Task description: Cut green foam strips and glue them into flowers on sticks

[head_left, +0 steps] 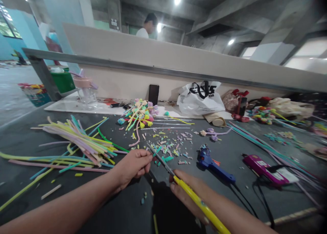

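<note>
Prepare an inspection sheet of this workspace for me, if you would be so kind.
Surface: dark table, strewn with small cut pieces.
Job's things: yellow-handled tool, its metal end close to the left hand; pile of fuzzy stems on the left.
Clutter: flower-like bunch, blue glue gun, magenta device, black phone, white bag.
Hands: left, fingers curled together, anything held too small to tell; right hand around the yellow handle.
Cables: dark cord from the glue gun; black cable at the magenta device.
Surroundings: white panel behind the table, a person beyond it; green bin at the left.
</note>
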The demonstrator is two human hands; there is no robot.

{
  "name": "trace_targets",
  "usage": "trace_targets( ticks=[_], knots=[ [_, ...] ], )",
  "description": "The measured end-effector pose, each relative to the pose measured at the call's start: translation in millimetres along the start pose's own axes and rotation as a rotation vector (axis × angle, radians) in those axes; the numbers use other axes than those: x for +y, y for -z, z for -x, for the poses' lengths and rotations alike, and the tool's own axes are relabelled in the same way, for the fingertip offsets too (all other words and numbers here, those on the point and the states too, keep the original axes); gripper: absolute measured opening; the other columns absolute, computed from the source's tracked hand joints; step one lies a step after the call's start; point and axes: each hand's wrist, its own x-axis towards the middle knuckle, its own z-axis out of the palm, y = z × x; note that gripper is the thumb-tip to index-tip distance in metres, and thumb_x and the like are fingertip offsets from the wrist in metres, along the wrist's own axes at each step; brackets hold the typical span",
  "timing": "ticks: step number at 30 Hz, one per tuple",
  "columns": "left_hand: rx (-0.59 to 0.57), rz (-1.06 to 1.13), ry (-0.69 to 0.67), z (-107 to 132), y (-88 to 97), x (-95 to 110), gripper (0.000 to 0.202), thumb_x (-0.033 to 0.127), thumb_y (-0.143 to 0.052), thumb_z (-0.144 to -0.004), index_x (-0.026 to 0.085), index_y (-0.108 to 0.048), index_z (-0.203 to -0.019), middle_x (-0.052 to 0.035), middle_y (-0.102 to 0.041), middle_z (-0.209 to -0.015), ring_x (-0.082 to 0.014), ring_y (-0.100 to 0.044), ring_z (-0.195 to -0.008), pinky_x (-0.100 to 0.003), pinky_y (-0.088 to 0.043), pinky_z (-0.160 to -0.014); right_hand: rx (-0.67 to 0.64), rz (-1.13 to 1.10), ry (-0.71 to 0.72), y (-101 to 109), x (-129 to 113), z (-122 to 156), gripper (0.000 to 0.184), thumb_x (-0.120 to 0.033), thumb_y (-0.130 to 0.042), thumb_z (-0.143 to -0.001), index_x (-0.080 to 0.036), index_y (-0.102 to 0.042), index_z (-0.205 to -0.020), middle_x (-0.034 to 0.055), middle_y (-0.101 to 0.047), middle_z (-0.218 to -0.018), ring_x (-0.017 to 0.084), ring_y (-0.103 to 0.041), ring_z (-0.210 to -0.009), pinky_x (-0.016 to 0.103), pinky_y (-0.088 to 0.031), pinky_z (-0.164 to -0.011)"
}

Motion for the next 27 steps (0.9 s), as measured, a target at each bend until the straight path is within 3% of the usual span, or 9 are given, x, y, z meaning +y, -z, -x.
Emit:
trace_targets(
  ticks=[9, 18, 23, 27],
  knots=[
    [0.017, -0.007, 0.024, 3.4, -4.6, 9.9, 0.033, 0.037, -0.05, -0.076, 0.015, -0.046, -0.053, 0.0074, -0.036, -0.041, -0.0022, -0.02, -0.033, -0.019, -0.011, -0.036, -0.026, 0.006, 0.034, 4.5, -0.6, 2.5, 0.009, -0.027, -0.044, -0.076, -0.02, -0.049, -0.073, -0.0014, -0.053, -0.059, 0.011, -0.045, -0.051, 0.021, -0.033, -0.048],
    [-0.002, 0.039, 0.006, 1.7, -2.6, 5.1, 0.033, 0.04, -0.051, -0.076, 0.015, -0.047, -0.055, 0.008, -0.036, -0.04, -0.0021, -0.02, -0.033, -0.019, -0.01, -0.036, -0.034, 0.059, 0.052, 1.8, 4.1, 0.7, 0.008, -0.025, -0.044, -0.075, -0.02, -0.05, -0.073, -0.0014, -0.053, -0.06, 0.011, -0.045, -0.051, 0.021, -0.032, -0.047],
    [0.002, 0.029, 0.031, 3.2, -4.0, 8.4, 0.034, 0.04, -0.051, -0.076, 0.015, -0.045, -0.053, 0.009, -0.032, -0.037, -0.0022, -0.019, -0.032, -0.02, -0.009, -0.036, 0.005, 0.048, 0.009, -2.5, 5.7, -1.7, 0.001, -0.021, -0.049, -0.07, -0.02, -0.049, -0.07, -0.0028, -0.051, -0.058, 0.01, -0.043, -0.05, 0.02, -0.03, -0.047],
    [0.009, 0.037, 0.026, 4.0, -5.8, 11.2, 0.034, 0.04, -0.052, -0.074, 0.016, -0.045, -0.053, 0.0087, -0.034, -0.037, -0.002, -0.019, -0.032, -0.02, -0.009, -0.036, -0.003, -0.014, -0.025, -2.6, 4.6, -4.8, 0.007, -0.025, -0.051, -0.069, -0.02, -0.048, -0.066, -0.0035, -0.049, -0.054, 0.009, -0.04, -0.048, 0.021, -0.029, -0.045]
  ],
)
